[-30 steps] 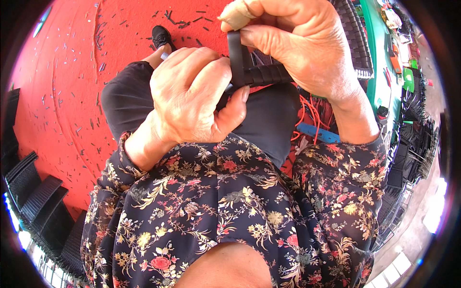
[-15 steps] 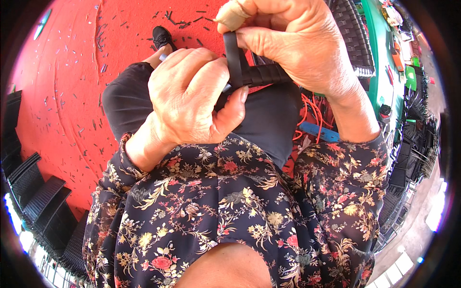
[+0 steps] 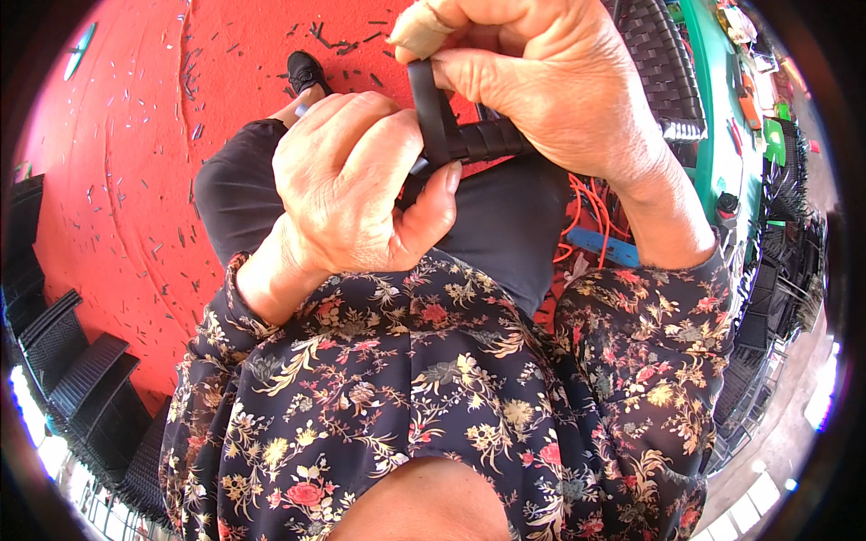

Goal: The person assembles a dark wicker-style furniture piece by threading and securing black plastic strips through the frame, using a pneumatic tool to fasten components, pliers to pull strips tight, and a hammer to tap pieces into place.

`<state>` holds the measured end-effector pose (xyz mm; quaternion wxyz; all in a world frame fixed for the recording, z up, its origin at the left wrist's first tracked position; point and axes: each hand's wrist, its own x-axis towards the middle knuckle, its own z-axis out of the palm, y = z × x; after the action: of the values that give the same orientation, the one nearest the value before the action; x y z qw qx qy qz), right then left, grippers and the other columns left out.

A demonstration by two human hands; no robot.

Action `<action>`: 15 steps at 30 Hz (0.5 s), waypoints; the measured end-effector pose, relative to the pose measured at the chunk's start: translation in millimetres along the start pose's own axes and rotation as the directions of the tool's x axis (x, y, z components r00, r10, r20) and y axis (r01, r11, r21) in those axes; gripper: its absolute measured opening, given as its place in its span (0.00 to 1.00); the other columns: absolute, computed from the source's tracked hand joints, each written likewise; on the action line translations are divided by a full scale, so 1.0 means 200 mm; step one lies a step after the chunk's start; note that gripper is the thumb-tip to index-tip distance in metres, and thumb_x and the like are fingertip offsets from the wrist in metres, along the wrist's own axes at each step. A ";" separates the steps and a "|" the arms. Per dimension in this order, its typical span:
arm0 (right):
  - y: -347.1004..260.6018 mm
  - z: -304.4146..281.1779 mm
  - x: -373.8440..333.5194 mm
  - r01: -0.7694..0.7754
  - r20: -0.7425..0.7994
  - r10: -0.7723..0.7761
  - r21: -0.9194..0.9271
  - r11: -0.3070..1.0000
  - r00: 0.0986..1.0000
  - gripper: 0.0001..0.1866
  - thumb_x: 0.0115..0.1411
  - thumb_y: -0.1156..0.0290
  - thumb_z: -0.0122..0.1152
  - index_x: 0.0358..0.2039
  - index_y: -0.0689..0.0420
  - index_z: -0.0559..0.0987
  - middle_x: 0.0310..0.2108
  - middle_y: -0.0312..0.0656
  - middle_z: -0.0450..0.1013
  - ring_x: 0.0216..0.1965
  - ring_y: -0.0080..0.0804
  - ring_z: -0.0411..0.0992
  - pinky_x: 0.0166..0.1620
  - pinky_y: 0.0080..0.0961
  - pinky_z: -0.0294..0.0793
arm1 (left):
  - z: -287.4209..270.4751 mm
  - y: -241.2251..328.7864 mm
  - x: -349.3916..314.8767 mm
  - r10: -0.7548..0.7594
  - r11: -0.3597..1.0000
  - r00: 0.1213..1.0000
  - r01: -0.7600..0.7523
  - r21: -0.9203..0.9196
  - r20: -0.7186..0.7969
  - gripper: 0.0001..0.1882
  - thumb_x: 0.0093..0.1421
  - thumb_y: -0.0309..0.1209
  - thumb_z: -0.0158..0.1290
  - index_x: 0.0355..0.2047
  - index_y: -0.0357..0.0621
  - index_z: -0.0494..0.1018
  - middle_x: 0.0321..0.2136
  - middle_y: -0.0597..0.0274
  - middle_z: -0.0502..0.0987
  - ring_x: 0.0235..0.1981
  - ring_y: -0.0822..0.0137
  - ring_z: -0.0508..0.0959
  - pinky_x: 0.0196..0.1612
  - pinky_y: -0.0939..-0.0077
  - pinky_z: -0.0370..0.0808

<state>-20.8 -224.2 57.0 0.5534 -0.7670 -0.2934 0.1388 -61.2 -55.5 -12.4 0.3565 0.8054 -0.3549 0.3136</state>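
A flat black strip (image 3: 432, 108) runs up from a bar wrapped in black strip (image 3: 492, 140), held above my lap. My right hand (image 3: 550, 86) pinches the strip's upper end between thumb and forefinger; a tan covering wraps the forefinger's tip. Closed round the bar's left part is my left hand (image 3: 352, 180), its thumb stretched along the lower side. A bit of pale, unwrapped bar shows beside the left fingers. Behind my right wrist, a woven black panel (image 3: 654, 63) is partly visible; whether the bar joins it is hidden.
Black strip scraps (image 3: 334, 41) litter the red floor covering (image 3: 135, 180). Orange cord (image 3: 591, 212) and a blue object (image 3: 603, 247) lie beside my right thigh. A green table edge (image 3: 717, 117) stands at right; black woven furniture (image 3: 90, 383) lines the left.
Both hands have shifted slightly left, with the strip and bar. My right hand still pinches the strip, and my left still grips the bar.
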 end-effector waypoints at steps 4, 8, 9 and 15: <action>0.01 -0.01 0.00 -0.030 0.037 0.027 0.062 0.998 0.999 0.07 0.55 0.87 0.54 0.35 0.66 0.76 0.32 0.39 0.76 0.35 0.19 0.71 0.39 0.18 0.72 | 0.00 0.01 0.00 -0.005 1.000 1.000 0.005 -0.012 0.006 0.13 0.41 0.32 0.61 0.24 0.37 0.71 0.19 0.55 0.70 0.18 0.56 0.72 0.23 0.67 0.69; 0.04 -0.02 0.00 -0.088 0.070 0.077 0.176 0.980 0.995 0.08 0.54 0.87 0.54 0.35 0.66 0.76 0.30 0.37 0.75 0.34 0.18 0.70 0.38 0.18 0.72 | 0.00 0.01 0.01 -0.015 1.000 1.000 0.016 -0.024 0.022 0.13 0.41 0.32 0.60 0.24 0.36 0.71 0.18 0.55 0.69 0.18 0.56 0.71 0.23 0.67 0.69; 0.05 -0.03 0.00 -0.099 0.077 0.086 0.192 0.976 0.993 0.08 0.54 0.87 0.54 0.34 0.66 0.76 0.30 0.37 0.75 0.34 0.18 0.70 0.38 0.18 0.72 | 0.00 0.01 0.01 -0.008 1.000 1.000 0.008 -0.028 0.019 0.13 0.41 0.32 0.60 0.24 0.36 0.71 0.18 0.55 0.69 0.18 0.56 0.71 0.23 0.67 0.69; 0.09 -0.02 0.01 -0.058 0.101 0.036 0.219 0.974 0.994 0.07 0.53 0.87 0.55 0.33 0.65 0.77 0.28 0.36 0.74 0.32 0.17 0.69 0.36 0.17 0.71 | -0.02 0.01 0.00 0.002 0.999 1.000 -0.001 -0.036 0.019 0.13 0.41 0.31 0.60 0.24 0.35 0.72 0.19 0.54 0.70 0.17 0.56 0.72 0.23 0.67 0.69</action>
<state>-11.1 -230.4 41.8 0.6172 -0.6998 -0.2842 0.2205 -63.7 -53.4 -9.8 0.3673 0.8015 -0.3644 0.2999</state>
